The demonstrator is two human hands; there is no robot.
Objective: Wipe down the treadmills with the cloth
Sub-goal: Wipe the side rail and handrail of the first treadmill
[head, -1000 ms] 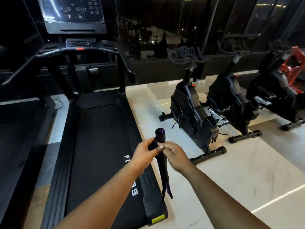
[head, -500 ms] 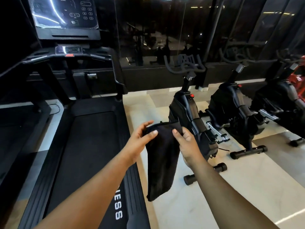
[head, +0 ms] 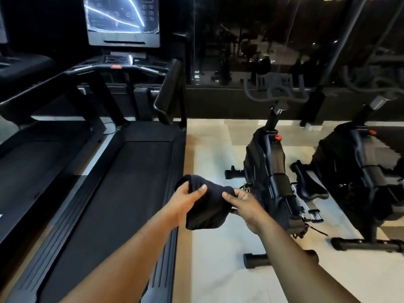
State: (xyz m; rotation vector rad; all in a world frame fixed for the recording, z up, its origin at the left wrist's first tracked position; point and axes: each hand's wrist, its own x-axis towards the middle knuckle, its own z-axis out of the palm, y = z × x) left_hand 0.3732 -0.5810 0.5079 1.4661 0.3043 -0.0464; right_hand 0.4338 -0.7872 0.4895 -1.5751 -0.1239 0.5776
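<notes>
Both hands hold a dark cloth [head: 205,206] at the lower centre of the frame. Left hand [head: 185,199] grips its left end, thumb curled over the top; right hand [head: 244,205] pinches the right end between thumb and fingers. Cloth is bunched and sags between them, in the air over the right edge of the treadmill [head: 122,182], which fills the left half. An exercise bike [head: 271,171] stands at centre right on the pale floor [head: 214,259].

Second treadmill [head: 32,149] cropped at left; console screen [head: 122,18] perhaps glare-blurred.
</notes>
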